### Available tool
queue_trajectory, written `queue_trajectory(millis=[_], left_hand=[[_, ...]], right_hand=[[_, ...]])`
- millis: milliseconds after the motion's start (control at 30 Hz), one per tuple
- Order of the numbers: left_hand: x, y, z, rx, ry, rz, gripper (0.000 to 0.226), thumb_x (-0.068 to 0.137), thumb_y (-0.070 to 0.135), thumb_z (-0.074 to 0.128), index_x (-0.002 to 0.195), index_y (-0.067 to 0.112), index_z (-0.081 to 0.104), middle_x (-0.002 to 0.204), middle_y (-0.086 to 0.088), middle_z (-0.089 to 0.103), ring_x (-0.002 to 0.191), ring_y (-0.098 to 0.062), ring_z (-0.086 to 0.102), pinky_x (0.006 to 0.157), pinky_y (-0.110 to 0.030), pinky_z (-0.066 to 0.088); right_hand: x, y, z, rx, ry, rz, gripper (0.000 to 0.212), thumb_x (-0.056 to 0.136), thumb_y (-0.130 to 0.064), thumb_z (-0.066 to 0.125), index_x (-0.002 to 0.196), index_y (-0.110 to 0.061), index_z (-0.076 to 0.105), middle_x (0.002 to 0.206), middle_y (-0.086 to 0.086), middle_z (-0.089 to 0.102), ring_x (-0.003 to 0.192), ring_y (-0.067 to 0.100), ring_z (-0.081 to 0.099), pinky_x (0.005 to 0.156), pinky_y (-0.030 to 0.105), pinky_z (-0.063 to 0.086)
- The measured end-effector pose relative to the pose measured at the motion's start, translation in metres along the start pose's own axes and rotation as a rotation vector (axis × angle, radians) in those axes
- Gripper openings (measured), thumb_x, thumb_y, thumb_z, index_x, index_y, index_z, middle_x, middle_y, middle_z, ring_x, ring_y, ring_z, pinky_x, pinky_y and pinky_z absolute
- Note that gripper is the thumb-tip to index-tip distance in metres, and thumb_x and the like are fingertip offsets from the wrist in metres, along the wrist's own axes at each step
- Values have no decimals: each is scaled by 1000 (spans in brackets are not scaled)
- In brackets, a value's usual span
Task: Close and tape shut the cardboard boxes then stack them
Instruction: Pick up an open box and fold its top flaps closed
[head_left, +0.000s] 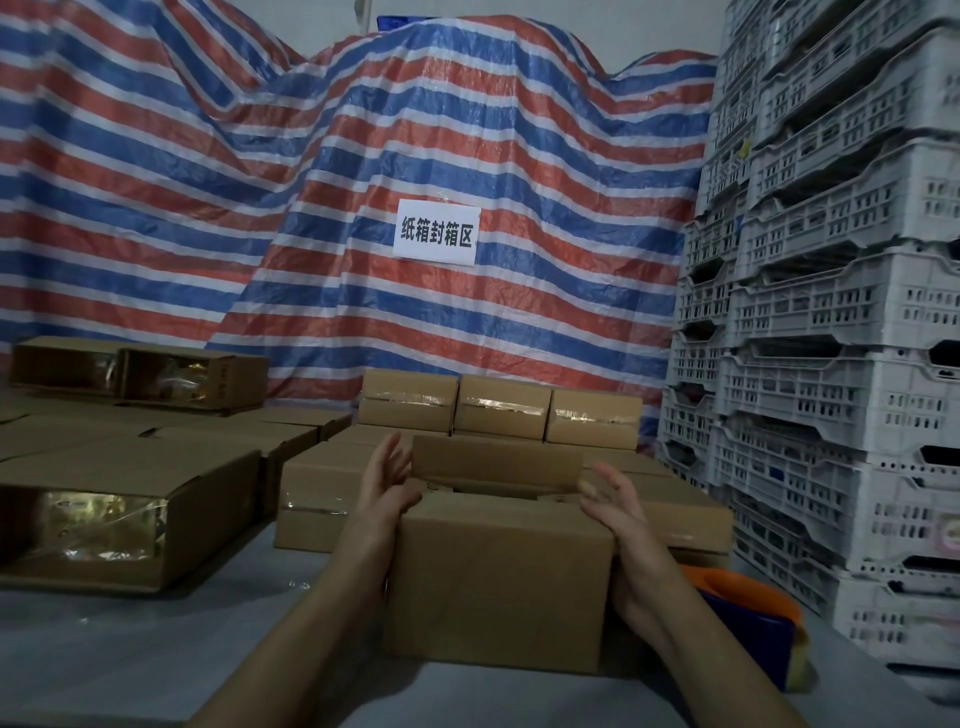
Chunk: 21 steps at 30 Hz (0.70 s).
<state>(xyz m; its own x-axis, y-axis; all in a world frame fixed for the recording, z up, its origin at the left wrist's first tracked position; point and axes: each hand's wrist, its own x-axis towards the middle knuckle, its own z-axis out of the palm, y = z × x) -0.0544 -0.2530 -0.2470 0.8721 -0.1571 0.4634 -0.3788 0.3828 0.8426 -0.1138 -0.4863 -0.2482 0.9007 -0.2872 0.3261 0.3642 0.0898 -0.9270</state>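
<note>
A brown cardboard box (498, 577) stands on the grey table in front of me. Its far flap stands upright and its near flap is folded down, so the top is partly open. My left hand (387, 486) is at the box's left top edge with straight fingers, its thumb on the near flap. My right hand (618, 512) presses the right top edge with spread fingers. An orange and blue tape dispenser (748, 618) lies on the table just right of the box, behind my right forearm. Taped boxes (501, 410) stand stacked behind the open box.
More cardboard boxes (119, 514), some sealed with shiny tape, cover the table's left side. Tall stacks of grey plastic crates (831, 332) rise on the right. A striped red, white and blue tarp (311, 208) with a white paper sign (436, 234) hangs behind.
</note>
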Motion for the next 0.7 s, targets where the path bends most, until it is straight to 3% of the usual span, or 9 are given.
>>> queue_trajectory(millis=[67, 133, 233, 367, 500, 700], left_hand=[[-1, -2, -2, 51, 6, -5, 46, 99, 10, 46, 122, 50, 46, 128, 10, 50, 117, -17, 53, 94, -38, 46], [-1, -4, -3, 107, 15, -32, 33, 99, 14, 45, 106, 41, 63, 119, 5, 57, 106, -22, 57, 82, -37, 49], [0, -5, -1, 143, 83, -43, 21, 97, 11, 48, 92, 19, 67, 115, 4, 60, 105, -21, 56, 83, -36, 46], [0, -4, 0, 135, 104, -20, 19, 95, 9, 50, 89, 12, 67, 113, 5, 63, 105, -15, 56, 79, -30, 42], [-1, -4, 1, 117, 123, -23, 20, 94, 7, 50, 86, 11, 68, 110, 6, 64, 102, -14, 57, 74, -28, 41], [4, 2, -3, 280, 67, -39, 22, 96, 9, 49, 88, 16, 67, 108, 9, 63, 99, -10, 55, 71, -27, 39]], right_hand=[[0, -1, 0, 10, -33, -18, 71, 77, -26, 71, 137, -54, 46, 130, -4, 61, 118, 29, 63, 88, 45, 53], [1, -1, 0, 13, -48, -49, 59, 90, -18, 63, 130, -59, 50, 136, -6, 57, 124, 27, 59, 93, 45, 52], [1, 0, 2, -11, -44, -60, 53, 101, -11, 51, 129, -55, 58, 142, -7, 55, 128, 24, 56, 98, 45, 51], [0, -1, 3, -36, -75, -41, 42, 103, -13, 46, 118, -42, 73, 138, -9, 59, 123, 16, 59, 90, 33, 52], [-2, 0, 5, -142, -64, -71, 41, 102, -16, 44, 90, -24, 83, 137, -14, 59, 132, 16, 49, 113, 45, 38], [-2, 0, 9, -163, -18, -98, 45, 101, -14, 44, 79, -23, 82, 129, -13, 65, 128, 15, 51, 114, 46, 35]])
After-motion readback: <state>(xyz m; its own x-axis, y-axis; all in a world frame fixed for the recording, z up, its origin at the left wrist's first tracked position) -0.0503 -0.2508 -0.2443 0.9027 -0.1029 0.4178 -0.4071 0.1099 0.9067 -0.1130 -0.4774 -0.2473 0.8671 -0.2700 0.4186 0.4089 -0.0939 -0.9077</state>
